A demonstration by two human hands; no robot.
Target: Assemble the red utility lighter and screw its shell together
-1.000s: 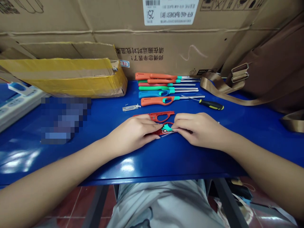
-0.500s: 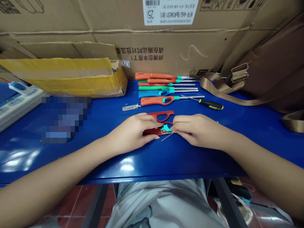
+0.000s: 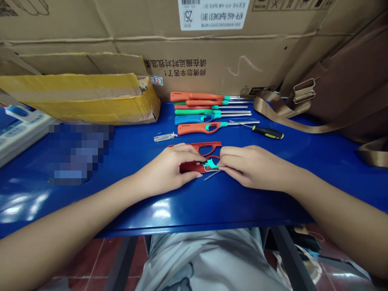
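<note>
My left hand [image 3: 169,166] is closed round the rear of an opened red lighter shell half [image 3: 188,167], thumb on the near side and fingers on the far side. Inside the shell lie a teal trigger [image 3: 211,163] and a thin white wire [image 3: 207,169]. My right hand [image 3: 253,166] pinches at the shell's front end, right by the trigger; its fingertips hide what they grip. Just beyond, the other red shell half [image 3: 209,144] rests on the table, partly covered by my left hand. A thin clear tube [image 3: 211,175] lies on the near side of the shell.
Behind my hands several long-nosed lighters [image 3: 194,129] lie in a row beside a screwdriver [image 3: 268,132]. A small clear fuel tank [image 3: 164,137] is left of them. A yellow-taped box [image 3: 121,105], power strip [image 3: 21,135] and strap [image 3: 291,121] border the blue table [image 3: 194,210].
The whole view has shifted slightly as my head moved. Both hands keep nearly the same places at the shell, and a little more of its inside shows by my left fingers.
</note>
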